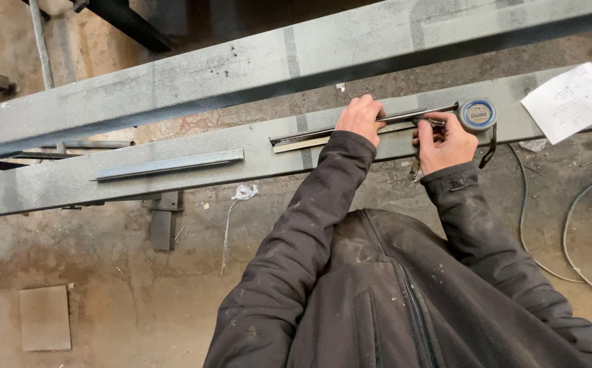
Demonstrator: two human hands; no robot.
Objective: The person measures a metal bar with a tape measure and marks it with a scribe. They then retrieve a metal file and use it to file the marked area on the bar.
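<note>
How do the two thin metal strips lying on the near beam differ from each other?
The left strip lies alone and untouched, while the right strip is pressed down by the left hand, with the right hand at its far end. The left strip looks plain grey; the right strip is darker with a pale lower edge. A tape measure sits at the right strip's end, none by the left. Both lie lengthwise along the same beam.

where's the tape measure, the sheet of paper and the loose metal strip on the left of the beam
tape measure (478, 114), head view, on its round blue case face
sheet of paper (567, 102), head view, middle of the white sheet
loose metal strip (170, 165), head view, mid-length of the strip
</note>
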